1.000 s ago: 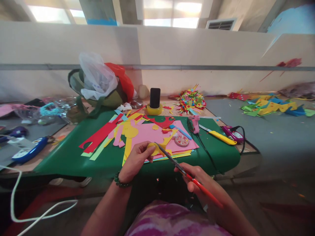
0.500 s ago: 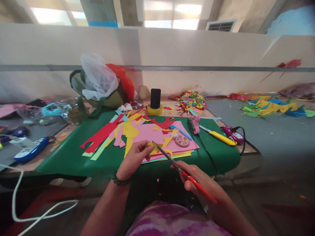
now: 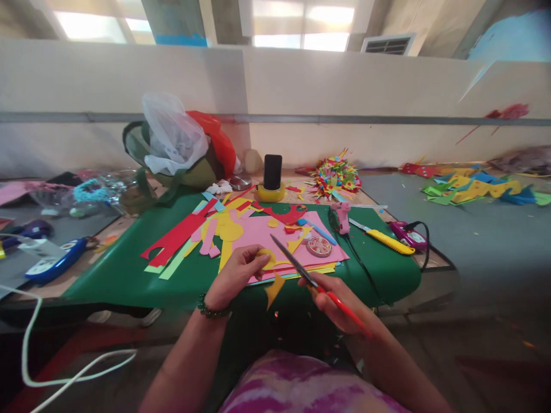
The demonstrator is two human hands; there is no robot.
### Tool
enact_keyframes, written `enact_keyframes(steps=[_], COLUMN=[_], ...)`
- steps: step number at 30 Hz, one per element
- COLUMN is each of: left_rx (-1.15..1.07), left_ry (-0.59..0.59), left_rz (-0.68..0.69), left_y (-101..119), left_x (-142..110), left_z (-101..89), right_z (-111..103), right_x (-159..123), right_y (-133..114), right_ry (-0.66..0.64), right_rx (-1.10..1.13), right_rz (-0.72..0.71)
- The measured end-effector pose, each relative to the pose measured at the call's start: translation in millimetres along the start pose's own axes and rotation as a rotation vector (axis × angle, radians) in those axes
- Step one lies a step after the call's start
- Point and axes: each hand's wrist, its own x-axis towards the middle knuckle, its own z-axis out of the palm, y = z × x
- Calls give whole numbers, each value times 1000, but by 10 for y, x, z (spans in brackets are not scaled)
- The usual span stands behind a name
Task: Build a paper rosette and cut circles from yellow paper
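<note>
My left hand (image 3: 241, 269) pinches a small rounded piece of yellow paper (image 3: 269, 259) between thumb and fingers. A green bead bracelet circles that wrist. Wrapped around the red handles of a pair of scissors (image 3: 297, 265) is my right hand (image 3: 338, 301). The blades look closed and point up and left, just right of the yellow piece. A loose yellow scrap (image 3: 274, 291) is in the air below my left hand, at the table's front edge. Behind both hands lies a stack of pink and yellow sheets (image 3: 253, 229).
The green mat (image 3: 129, 258) carries red, yellow and green strips (image 3: 181, 232), a round patterned tin (image 3: 319, 246), a pink glue gun (image 3: 341, 217) and a yellow utility knife (image 3: 387, 240). A phone (image 3: 272, 171) stands behind, beside a colourful paper ball (image 3: 336, 178). A bag (image 3: 193, 172) sits back left.
A yellow scrap has come off the piece in my left hand and is falling. The scissors have moved slightly away from the piece, their tip now higher.
</note>
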Motion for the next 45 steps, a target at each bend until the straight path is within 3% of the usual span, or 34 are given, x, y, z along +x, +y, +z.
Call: enact_keyframes(steps=[5,8,13,16,19,22,25,29,31,33,37,40,45], left_rx=[-1,76,302,468,617,731,698,440,434,619,1046,1106,1016], left_ry=[133,171,96,-25,-159,-152,-136,-240,-181,-48,-26,-34,50], left_rz=[50,93,148,180,128,58,76,196,254,281,133,92,128], left_y=[-44,-90,-218,-324,-389,-391,-356,-264,-209,-168,-155,-207,-313], left_x=[35,44,88,134,137,56,-90,-152,-12,231,660,703,547], left_z=[-124,-172,-94,17,133,218,260,299,342,406,561,659,747], right_z=[-52,-94,-122,-133,-152,-195,-267,-328,-319,-297,-276,-294,-325], right_x=[12,-94,-284,-368,-443,-527,-619,-726,-758,-775,-815,-880,-966], right_y=[61,80,170,286,392,402,330,278,289,302,288,307,512], right_ry=[286,338,301,264,277,301,349,391,395,391,350,337,433], right_rx=[235,324,230,149,115,86,0,-79,-73,-65,-75,-73,-63], right_rz=[67,41,38,0,-39,-17,36,105,120,111,72,68,60])
